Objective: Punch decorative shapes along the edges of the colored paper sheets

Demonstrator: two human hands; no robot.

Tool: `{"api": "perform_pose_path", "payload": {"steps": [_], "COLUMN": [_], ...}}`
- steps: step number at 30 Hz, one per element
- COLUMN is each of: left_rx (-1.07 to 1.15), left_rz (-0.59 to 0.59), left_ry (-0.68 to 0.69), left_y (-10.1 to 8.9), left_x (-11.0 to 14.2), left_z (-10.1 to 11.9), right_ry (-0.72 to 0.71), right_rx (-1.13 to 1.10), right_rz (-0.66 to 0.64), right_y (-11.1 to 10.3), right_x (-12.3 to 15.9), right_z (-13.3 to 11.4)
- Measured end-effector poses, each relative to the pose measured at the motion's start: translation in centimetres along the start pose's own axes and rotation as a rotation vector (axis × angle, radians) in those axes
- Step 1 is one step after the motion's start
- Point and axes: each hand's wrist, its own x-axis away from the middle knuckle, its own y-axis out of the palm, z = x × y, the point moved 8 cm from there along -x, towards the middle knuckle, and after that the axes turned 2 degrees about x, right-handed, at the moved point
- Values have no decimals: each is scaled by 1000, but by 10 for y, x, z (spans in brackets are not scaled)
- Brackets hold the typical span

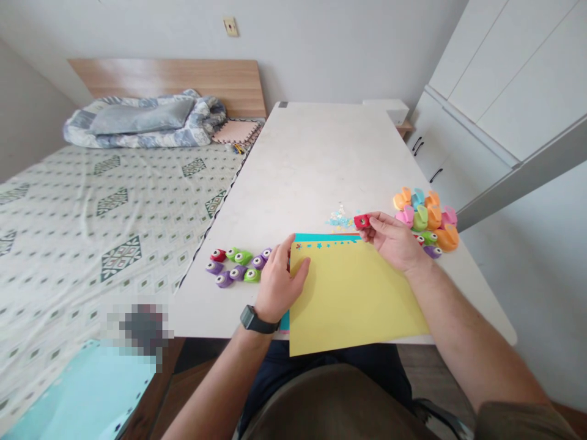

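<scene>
A yellow paper sheet (353, 299) lies on the white table (316, 159), on top of teal and red sheets, with a row of small punched holes along its far edge. My left hand (278, 278) rests on the sheet's left edge, fingers curled, thumb on the paper. My right hand (392, 239) pinches a small red craft punch (362, 221) at the sheet's far right corner. Tiny paper cut-outs (340, 217) lie just beyond the sheet.
Several small purple, green and red punches (236, 264) lie left of my left hand. A pile of larger orange, pink and green punches (426, 220) sits to the right near the table edge. A bed (105, 201) adjoins the table's left side; white cabinets stand at right.
</scene>
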Motion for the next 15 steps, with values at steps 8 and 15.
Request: {"api": "perform_pose_path", "payload": {"steps": [8,15], "left_rx": [-180,114], "left_rz": [194,39], "left_ry": [174,214], "left_y": [-22,13], "left_x": [-4,-49], "left_z": [41,93], "right_ry": [64,25], "right_rx": [-165,-124], "right_rz": [-43,-70], "right_y": [7,10], "right_x": [1,2], "right_z": [5,2]}}
